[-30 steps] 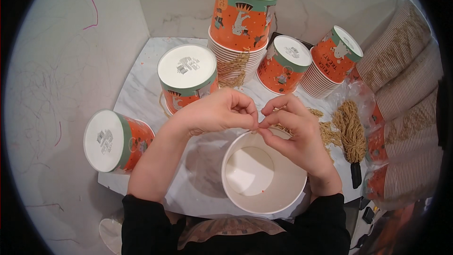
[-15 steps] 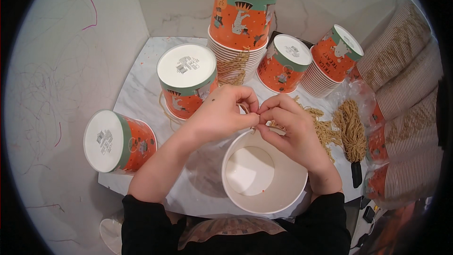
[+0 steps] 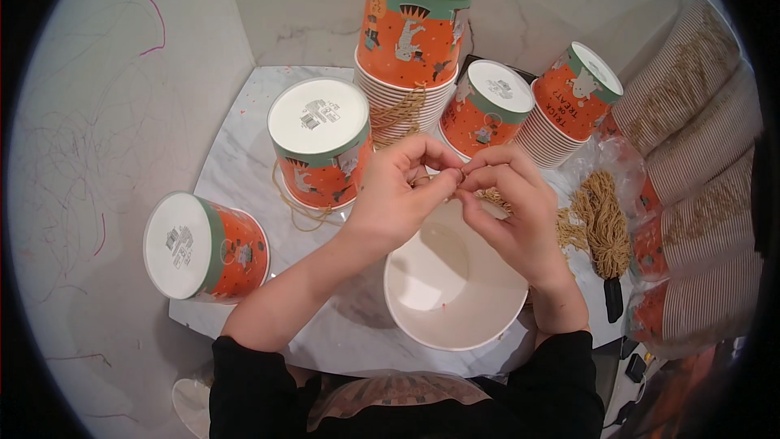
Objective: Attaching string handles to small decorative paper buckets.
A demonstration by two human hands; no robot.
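Left hand (image 3: 396,195) and right hand (image 3: 512,211) fingertip to fingertip, each grip pinching thin tan string (image 3: 487,193) (barely visible) just above rim of open white paper bucket (image 3: 453,280) on marble worktop (image 3: 244,171). Upturned orange buckets (image 3: 321,142) behind.

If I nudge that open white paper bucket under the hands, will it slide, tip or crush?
The open bucket looks like thin paper and holds nothing, so probably light and quick to slide on the smooth marble table. Its wide mouth faces up on a narrower base, so it may tip. The walls likely dent if squeezed.
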